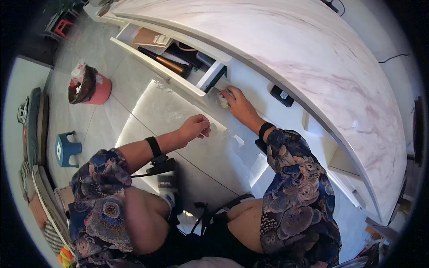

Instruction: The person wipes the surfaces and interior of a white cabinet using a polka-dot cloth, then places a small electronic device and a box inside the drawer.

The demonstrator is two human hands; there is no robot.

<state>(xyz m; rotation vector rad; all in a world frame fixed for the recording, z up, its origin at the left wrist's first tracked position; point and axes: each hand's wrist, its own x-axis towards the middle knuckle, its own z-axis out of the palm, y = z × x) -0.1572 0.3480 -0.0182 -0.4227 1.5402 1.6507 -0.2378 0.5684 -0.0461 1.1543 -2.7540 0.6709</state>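
Note:
Beside the right end of an open drawer (156, 73), my right hand (240, 106) is closed on a small crumpled whitish thing with yellowish patches (224, 100); its kind is unclear. It is over the shelf of the white cabinet, under the marble-patterned top. My left hand (195, 127) hangs over the floor with its fingers curled in. What they hold, if anything, I cannot make out. Inside the drawer lie a black-and-copper cylindrical thing (165, 61), a brown paper package (149, 38) and several dark items.
The marble-patterned top (286, 35) curves above the drawer. A black box-like device (282, 96) rests on the cabinet shelf at the right. On the tiled floor at the left stand a pink bin (99, 91) with a dark liner and a blue stool (68, 149).

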